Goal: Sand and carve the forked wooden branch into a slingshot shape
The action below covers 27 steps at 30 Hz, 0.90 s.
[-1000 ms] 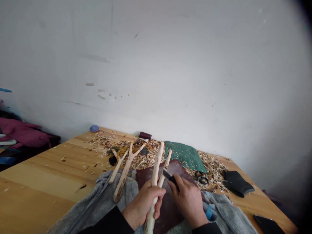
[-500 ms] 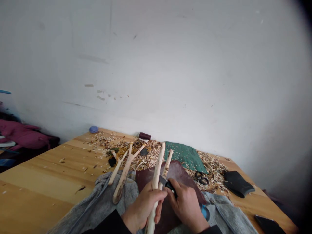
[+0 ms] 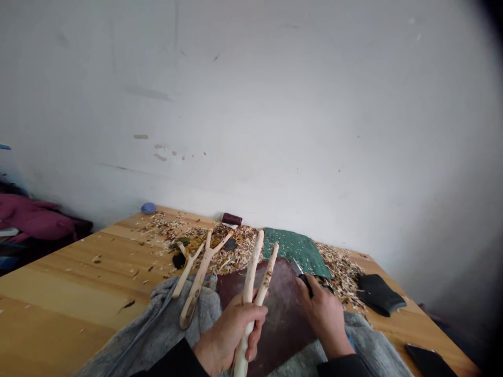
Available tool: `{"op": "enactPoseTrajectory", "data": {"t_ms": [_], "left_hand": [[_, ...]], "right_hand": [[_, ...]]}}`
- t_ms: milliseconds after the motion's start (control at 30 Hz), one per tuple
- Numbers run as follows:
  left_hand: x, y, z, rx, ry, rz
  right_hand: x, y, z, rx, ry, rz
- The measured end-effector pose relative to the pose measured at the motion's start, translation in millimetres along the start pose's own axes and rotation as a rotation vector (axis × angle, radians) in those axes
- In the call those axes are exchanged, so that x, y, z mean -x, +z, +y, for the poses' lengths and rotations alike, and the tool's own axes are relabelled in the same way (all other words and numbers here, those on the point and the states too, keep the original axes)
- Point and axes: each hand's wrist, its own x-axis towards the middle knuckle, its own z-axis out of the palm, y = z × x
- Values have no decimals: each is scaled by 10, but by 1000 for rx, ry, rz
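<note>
My left hand [image 3: 230, 335] is closed round the stem of a peeled, forked stick [image 3: 255, 277] whose two prongs point away from me, over a dark brown leather sheet [image 3: 285, 314]. My right hand [image 3: 324, 314] is closed on a small knife [image 3: 297, 269]; its blade points up and away, well to the right of the stick and apart from it. Both hands are above a grey cloth [image 3: 165, 330] spread on the wooden table [image 3: 70, 293].
Two more forked sticks [image 3: 196, 277] lie on the cloth to the left. Wood shavings [image 3: 231, 248] cover the table's far part, around a green mat [image 3: 298, 248], a dark spool [image 3: 231, 219], scissors and a blue lid [image 3: 148, 208]. Black pouches [image 3: 379, 294] lie right. A white wall stands behind.
My right hand has drawn the knife off the stick's right prong and carried it up and to the right. The left hand keeps the stick almost still.
</note>
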Motion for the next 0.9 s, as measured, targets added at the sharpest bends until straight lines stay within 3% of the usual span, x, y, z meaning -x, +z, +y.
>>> {"op": "enactPoseTrajectory", "data": {"t_ms": [100, 267, 367, 567, 700, 767, 900], "left_hand": [[-15, -14, -18, -16, 10, -11], [-63, -46, -35, -11, 37, 24], [-70, -50, -31, -23, 34, 5], [-70, -66, -29, -5, 10, -42], [-55, -100, 53, 187, -37, -129], [-41, -127, 107, 293, -123, -185], [-22, -167, 150, 366, -201, -281]], "right_hand": [[7, -32, -20, -149, -35, -21], [120, -94, -380, -336, -267, -129], [158, -106, -497, -306, -345, -138], [147, -47, -450, -203, -354, -81], [121, -4, -397, -137, -383, -7], [87, 13, -305, -88, -329, 49], [7, 26, -34, 35, -50, 135]]}}
